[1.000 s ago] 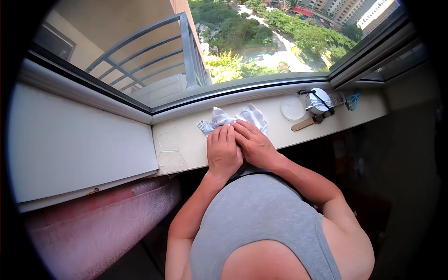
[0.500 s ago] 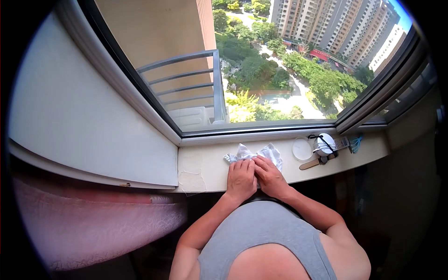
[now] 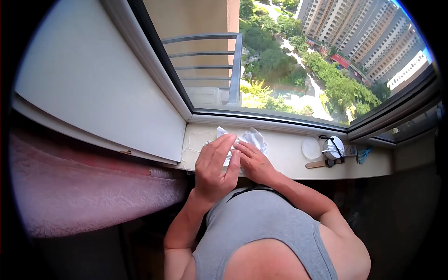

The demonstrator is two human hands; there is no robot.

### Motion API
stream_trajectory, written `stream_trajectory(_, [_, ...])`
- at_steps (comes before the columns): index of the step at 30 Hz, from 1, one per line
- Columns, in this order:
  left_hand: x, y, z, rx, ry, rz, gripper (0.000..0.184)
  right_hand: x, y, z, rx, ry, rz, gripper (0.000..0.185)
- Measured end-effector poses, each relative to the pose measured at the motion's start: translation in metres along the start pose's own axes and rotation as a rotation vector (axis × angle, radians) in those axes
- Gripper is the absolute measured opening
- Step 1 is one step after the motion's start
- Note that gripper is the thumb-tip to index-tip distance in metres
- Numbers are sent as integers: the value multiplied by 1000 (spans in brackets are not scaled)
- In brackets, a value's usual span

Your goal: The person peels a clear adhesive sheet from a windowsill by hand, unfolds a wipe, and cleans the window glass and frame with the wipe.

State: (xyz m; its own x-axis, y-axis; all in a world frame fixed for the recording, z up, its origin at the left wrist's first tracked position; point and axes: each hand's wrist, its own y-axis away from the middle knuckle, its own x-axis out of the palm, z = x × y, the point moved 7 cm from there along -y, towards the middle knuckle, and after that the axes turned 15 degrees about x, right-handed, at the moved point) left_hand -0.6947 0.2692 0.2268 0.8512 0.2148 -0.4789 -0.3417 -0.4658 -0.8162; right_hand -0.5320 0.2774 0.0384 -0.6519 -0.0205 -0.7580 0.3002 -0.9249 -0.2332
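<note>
A crumpled white cloth [image 3: 254, 139] with faint markings lies on the windowsill, partly hidden beneath my hands. My right hand [image 3: 254, 163] rests low over it, fingers bent and gripping its near part. Just to the left, my left hand [image 3: 215, 165] is raised above the cloth, its fingers stretched forward and the thumb standing apart from them. I see nothing between those fingers. A thin white thread [image 3: 199, 134] loops over the sill left of my left hand, running down toward the front edge.
On the right of the sill [image 3: 284, 161] lie a clear round lid [image 3: 311, 147], a white spool-like object [image 3: 333, 147] with a black strap, a brown strip [image 3: 316, 164], a grey remote [image 3: 350, 150] and a blue cord [image 3: 364, 155]. Behind stands the window; pink fabric [image 3: 102, 186] hangs left.
My left hand has lifted off the cloth and its thumb has spread from the fingers. My right hand stays at the cloth. The view has shifted, and the thread's loops lie differently.
</note>
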Motion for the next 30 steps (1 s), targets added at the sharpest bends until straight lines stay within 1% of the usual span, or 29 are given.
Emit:
stream_trajectory(1, [-35, -32, -18, 59, 57, -137, 45, -5, 0, 4, 15, 20, 7, 48])
stream_trajectory(2, [-71, -56, -36, 96, 130, -249, 53, -8, 0, 6, 31, 40, 12, 47])
stream_trajectory(3, [-111, -77, -55, 144, 154, -313, 67, -9, 0, 7, 36, 37, 16, 47])
stream_trajectory(4, [-145, -97, -69, 431, 274, -361, 68, -10, 0, 8, 33, 34, 22, 47])
stream_trajectory(5, [-179, -108, -89, 437, 314, -702, 68, -11, -1, 9, 30, 33, 27, 47])
stream_trajectory(6, [-203, -120, -100, 516, 378, -769, 68, -11, -1, 8, 28, 26, 26, 46])
stream_trajectory(8, [-235, -130, -112, 618, 472, -647, 67, -11, 1, 6, 35, 26, 32, 46])
stream_trajectory(9, [-241, -134, -116, 637, 496, -584, 67, -9, 0, 7, 44, 14, 26, 46])
stream_trajectory(11, [-246, -133, -116, 647, 519, -542, 67, -11, -4, 6, 37, 30, 11, 46])
stream_trajectory(14, [-249, -132, -112, 665, 524, -540, 67, -15, 8, 1, 35, 65, 2, 46])
stream_trajectory(17, [-244, -134, -105, 664, 554, -513, 67, -25, 16, -13, 149, 114, -94, 42])
stream_trajectory(20, [-242, -129, -101, 675, 580, -510, 67, -44, 32, -37, 241, 139, -190, 43])
stream_trajectory(22, [-236, -131, -93, 637, 596, -507, 66, -63, 39, -41, 300, 143, -194, 45])
stream_trajectory(26, [-236, -133, -88, 642, 623, -510, 66, -58, 35, -53, 308, 191, -210, 47])
stream_trajectory(30, [-240, -132, -91, 663, 632, -515, 66, -49, 28, -46, 323, 240, -237, 50])
